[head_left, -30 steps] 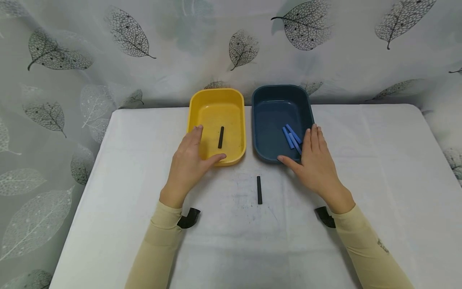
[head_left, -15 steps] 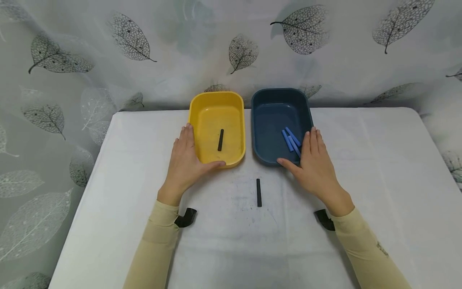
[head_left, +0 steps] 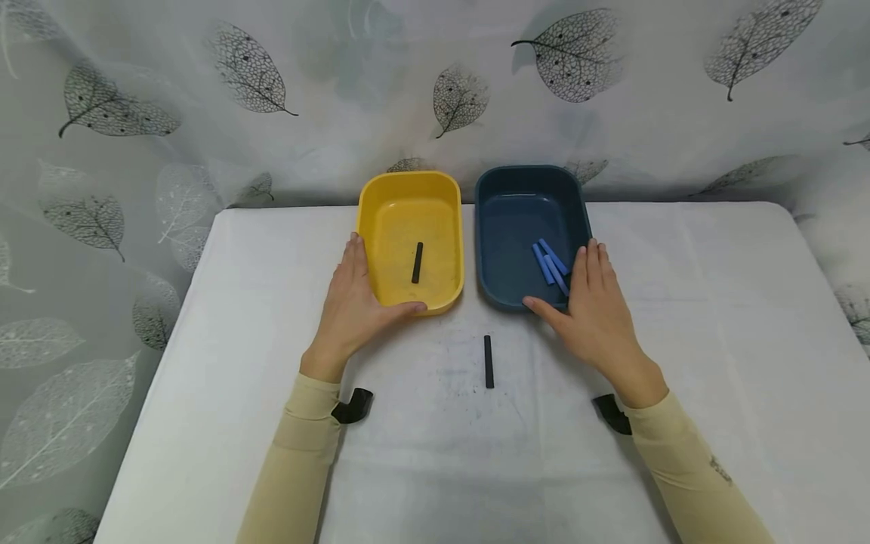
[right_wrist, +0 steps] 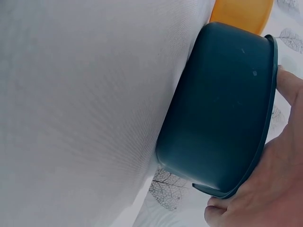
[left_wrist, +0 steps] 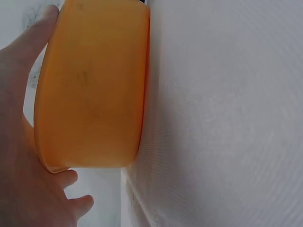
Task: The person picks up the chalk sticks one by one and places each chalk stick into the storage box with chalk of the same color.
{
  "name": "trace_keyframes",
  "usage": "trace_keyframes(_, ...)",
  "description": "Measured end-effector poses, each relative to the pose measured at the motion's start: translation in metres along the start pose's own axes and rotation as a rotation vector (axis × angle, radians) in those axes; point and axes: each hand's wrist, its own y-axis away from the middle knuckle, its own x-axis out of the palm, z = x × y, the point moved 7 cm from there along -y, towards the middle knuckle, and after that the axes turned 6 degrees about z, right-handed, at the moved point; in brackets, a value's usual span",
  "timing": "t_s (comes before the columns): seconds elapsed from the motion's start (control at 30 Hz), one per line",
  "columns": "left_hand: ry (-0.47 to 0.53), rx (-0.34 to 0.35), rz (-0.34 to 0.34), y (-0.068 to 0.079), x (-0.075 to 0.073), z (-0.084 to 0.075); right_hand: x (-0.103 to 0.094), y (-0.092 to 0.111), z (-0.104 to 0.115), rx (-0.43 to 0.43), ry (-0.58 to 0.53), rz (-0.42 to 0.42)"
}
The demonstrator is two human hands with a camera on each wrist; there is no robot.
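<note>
In the head view my left hand (head_left: 350, 306) lies along the left side of a yellow plastic tray (head_left: 443, 291), fingers straight and thumb touching its front rim. My right hand (head_left: 601, 321) rests the same way against the right side and front rim of a dark blue tray (head_left: 506, 283). One thin black stick (head_left: 418, 263) is in the yellow tray. Three short blue sticks (head_left: 544, 264) lie near the blue tray's right wall. Between my hands, on the tablecloth, is another black stick (head_left: 488, 362). Both wrist views show the hands at the trays' outer walls.
A white cloth (head_left: 421, 476) with faint dark smudges covers the table. Behind the trays hangs a curtain (head_left: 326, 143) with leaf prints. The two trays stand side by side with a narrow gap. A black piece (head_left: 353, 406) sticks out at my left wrist.
My left fingers have shifted from over the yellow tray's left rim to its outer left side, the thumb staying at the front rim. My right hand and the sticks keep their places.
</note>
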Motion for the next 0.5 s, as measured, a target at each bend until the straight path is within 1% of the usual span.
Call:
trace_keyframes(0.13,0.004,-0.008,0.003,0.000,0.000,0.001,0.001,0.000,-0.001,0.002,-0.036,-0.014)
trace_keyframes(0.27,0.008,-0.004,0.004,0.000,0.000,0.000,-0.004,0.003,0.000,-0.002,-0.061,-0.047)
trace_keyframes(0.37,0.010,-0.001,0.004,0.000,0.000,0.000,-0.008,0.007,0.006,-0.018,-0.079,-0.060)
trace_keyframes(0.5,0.009,-0.005,0.004,0.000,-0.001,-0.001,-0.009,0.017,0.018,-0.058,-0.097,-0.047)
